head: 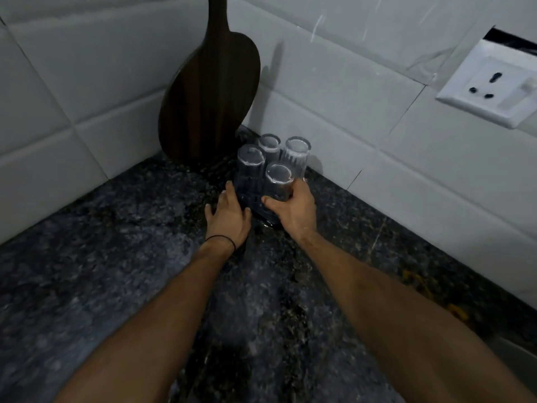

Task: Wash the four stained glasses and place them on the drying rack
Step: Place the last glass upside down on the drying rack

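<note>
1. The four glasses stand mouth-down in a tight square on the drying rack (258, 212), a dark tray tucked into the corner of the counter (145, 257), at about twelve o'clock from the two hands. Upside down is the sensible way, as I judge it: water runs out rather than pooling.
2. Within the square, the front left glass (250, 161) sits at eight o'clock, the back left glass (269, 142) at eleven, the back right glass (296, 151) at two, and the front right glass (279, 177) at five. They are touching or nearly so.
3. The right hand (293, 207) has its fingers and thumb curled round the lower part of the front right glass, low down near the rim. I cannot tell whether the glass rests fully on the rack.
4. The left hand (228, 216) holds nothing. Its fingers are straight and spread, laid at the rack's seven o'clock edge, probably to steady the tray while the last glass is seated.
5. A dark wooden cutting board (209, 97) leans upright in the tiled corner at ten o'clock from the rack, close beside the glasses. A wall socket (491, 85) is at two o'clock, well apart.
6. With all four glasses on the rack, the task looks all but finished. The risk lies in knocking a neighbour when the right hand lets go.
</note>
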